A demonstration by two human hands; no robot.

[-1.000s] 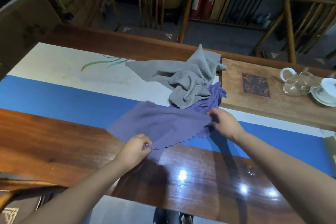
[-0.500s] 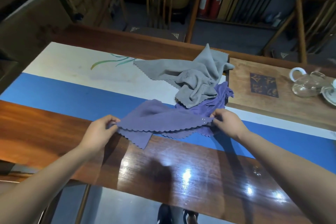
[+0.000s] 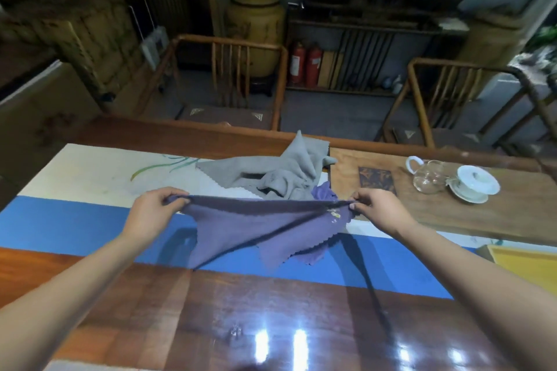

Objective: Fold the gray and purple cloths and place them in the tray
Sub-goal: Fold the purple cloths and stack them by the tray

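A purple cloth (image 3: 241, 229) hangs stretched in the air above the blue strip of the table. My left hand (image 3: 150, 211) pinches its left corner and my right hand (image 3: 376, 211) pinches its right corner. Its lower part droops in folds toward the table. Behind it a gray cloth (image 3: 271, 172) lies crumpled on the white part of the runner, with more purple fabric (image 3: 324, 191) showing beside it. A yellow tray (image 3: 530, 265) shows partly at the right edge.
A wooden tea board (image 3: 452, 214) lies at the right with a glass pitcher (image 3: 428, 178) and a white lidded cup on a saucer (image 3: 473, 185). Wooden chairs (image 3: 229, 81) stand behind the table. The glossy wooden table (image 3: 271, 325) stretches toward me.
Both hands have lifted the purple cloth off the table and pulled it taut between them; my left hand moved left and up. The view has tilted upward.
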